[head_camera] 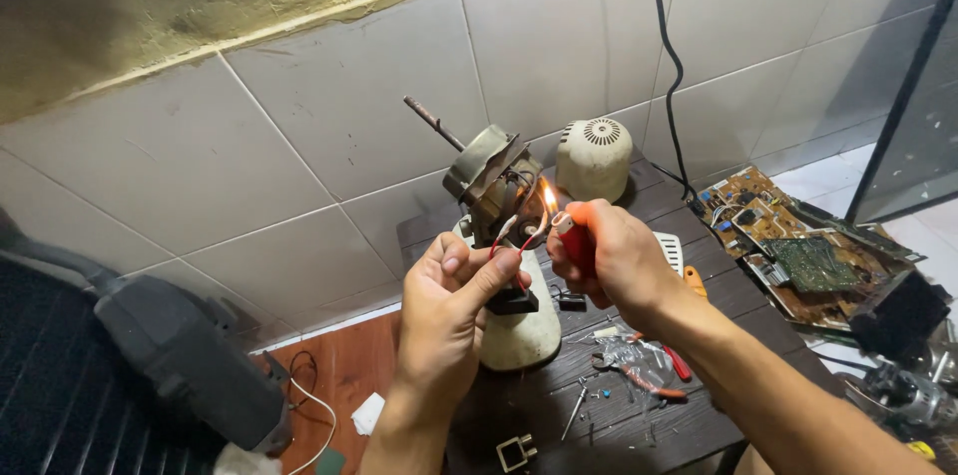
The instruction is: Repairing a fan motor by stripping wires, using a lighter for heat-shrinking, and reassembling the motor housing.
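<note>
A bare fan motor (486, 176) with a rusty shaft pointing up-left sits on a cream fan body (524, 327) on a dark wooden table (619, 415). My left hand (449, 310) pinches thin red and white wires (511, 232) that come from the motor. My right hand (614, 255) grips a red lighter (572, 238), lit, with its flame (549, 198) right by the wire ends and the motor.
A cream motor cover (594, 158) stands behind the motor against the tiled wall. Pliers (639, 375), a screwdriver and small parts lie on the table. Circuit boards (798, 250) are stacked at right. A black cable (671, 66) hangs down the wall. A dark appliance (180, 355) sits at left.
</note>
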